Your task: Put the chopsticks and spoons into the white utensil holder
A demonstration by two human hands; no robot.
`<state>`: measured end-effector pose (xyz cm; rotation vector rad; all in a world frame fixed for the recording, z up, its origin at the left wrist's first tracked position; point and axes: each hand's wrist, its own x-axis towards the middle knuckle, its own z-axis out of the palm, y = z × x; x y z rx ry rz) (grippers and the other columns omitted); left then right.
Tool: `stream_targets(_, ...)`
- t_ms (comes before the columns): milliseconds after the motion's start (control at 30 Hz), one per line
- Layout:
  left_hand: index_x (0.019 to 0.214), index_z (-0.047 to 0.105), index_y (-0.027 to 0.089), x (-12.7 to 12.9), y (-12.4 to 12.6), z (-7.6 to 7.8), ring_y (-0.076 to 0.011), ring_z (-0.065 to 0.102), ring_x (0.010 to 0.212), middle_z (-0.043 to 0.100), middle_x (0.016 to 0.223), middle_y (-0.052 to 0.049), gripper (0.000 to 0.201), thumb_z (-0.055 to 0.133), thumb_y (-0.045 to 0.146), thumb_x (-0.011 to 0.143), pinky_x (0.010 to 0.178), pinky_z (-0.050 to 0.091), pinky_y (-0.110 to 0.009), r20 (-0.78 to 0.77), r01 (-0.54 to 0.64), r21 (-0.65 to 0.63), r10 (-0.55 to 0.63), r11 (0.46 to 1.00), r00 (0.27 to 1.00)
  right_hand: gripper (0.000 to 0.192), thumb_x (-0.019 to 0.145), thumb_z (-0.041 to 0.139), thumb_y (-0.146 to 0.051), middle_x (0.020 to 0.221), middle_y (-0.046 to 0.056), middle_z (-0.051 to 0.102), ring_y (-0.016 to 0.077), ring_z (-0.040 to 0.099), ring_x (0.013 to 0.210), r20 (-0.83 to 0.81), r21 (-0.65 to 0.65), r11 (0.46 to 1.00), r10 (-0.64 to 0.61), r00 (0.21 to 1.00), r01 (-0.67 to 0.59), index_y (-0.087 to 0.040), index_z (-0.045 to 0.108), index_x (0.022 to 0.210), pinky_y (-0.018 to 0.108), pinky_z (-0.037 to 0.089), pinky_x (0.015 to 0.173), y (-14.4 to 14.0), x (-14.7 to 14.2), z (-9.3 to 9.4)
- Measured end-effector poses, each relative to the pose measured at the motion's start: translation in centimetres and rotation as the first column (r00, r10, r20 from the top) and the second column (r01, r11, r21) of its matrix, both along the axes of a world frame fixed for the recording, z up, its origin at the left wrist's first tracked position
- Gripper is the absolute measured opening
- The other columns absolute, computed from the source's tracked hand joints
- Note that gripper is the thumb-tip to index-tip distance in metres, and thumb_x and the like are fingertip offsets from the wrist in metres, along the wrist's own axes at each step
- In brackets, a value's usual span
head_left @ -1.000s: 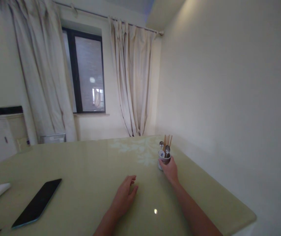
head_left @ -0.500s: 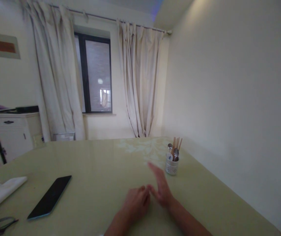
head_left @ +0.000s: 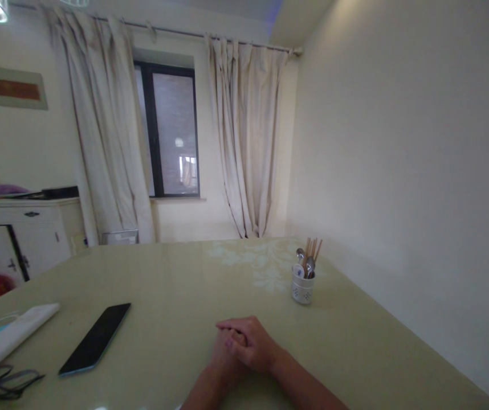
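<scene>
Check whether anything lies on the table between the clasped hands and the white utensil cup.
Nothing visible does. The right hand lies over the left hand on the table, and the stretch of tabletop up to the utensil cup is bare. The phone lies far off to the left.
</scene>
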<state>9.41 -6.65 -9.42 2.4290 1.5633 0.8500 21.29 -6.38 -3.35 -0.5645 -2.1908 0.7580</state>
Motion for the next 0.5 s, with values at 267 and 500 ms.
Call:
stream_targets(267,0.093,0.082,0.024,-1.0,-0.7,0.7,-0.0294,0.073,0.081,0.08,0.087,-0.012,0.026,0.065,0.02,0.074,0.066,0.054,-0.037,-0.074,0.106,0.288,-0.088,0.952,0.993,0.061,0.089,0.066,-0.049,0.134,0.017,0.075,0.0324,0.072,0.125,-0.038,0.1,0.993,0.065,0.997,-0.061,-0.016,0.07,0.14,0.045,0.054,0.109,-0.3,0.5,0.5)
stream_targets(500,0.108,0.073,0.02,-0.4,-1.3,3.2,-0.0281,0.074,0.095,0.079,0.1,-0.012,0.034,0.057,0.014,0.078,0.084,0.058,-0.039,-0.025,0.197,0.505,-0.214,0.841,0.977,0.06,0.093,0.063,-0.052,0.136,0.017,0.075,0.0314,0.069,0.13,-0.108,0.215,0.976,-0.004,0.994,0.027,-0.017,0.067,0.141,0.046,0.052,0.112,0.9,1.3,0.2)
